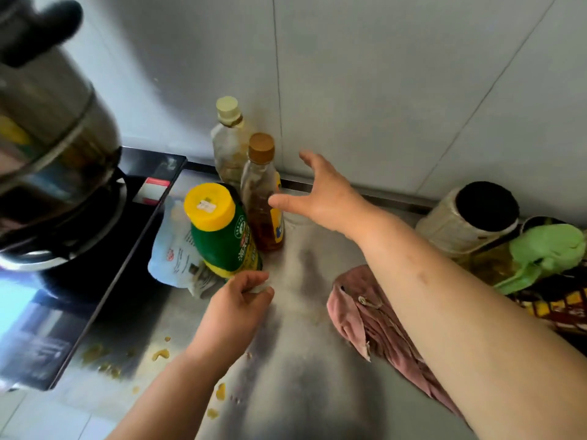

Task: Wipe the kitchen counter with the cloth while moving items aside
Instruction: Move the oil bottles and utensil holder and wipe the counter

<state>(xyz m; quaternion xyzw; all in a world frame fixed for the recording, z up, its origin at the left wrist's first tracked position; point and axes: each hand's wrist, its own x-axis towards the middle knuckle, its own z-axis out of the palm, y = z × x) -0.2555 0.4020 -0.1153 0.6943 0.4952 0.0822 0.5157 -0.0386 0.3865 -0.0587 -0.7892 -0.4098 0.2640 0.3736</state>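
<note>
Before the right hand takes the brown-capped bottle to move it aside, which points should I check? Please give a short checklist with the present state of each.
1. Right hand open and free to take a grip: ok, fingers spread, nothing held.
2. Clear oil bottle with brown cap upright and capped: ok.
3. Neighbours not in the way: not ok, the green bottle with yellow cap and the pale-capped clear bottle stand close beside it.
4. Left hand free: cannot tell, it is curled near the green bottle's base.
5. Pink cloth within reach: ok, it lies on the steel counter under the right forearm.
6. Counter wiped: not ok, yellow crumbs remain.
</note>
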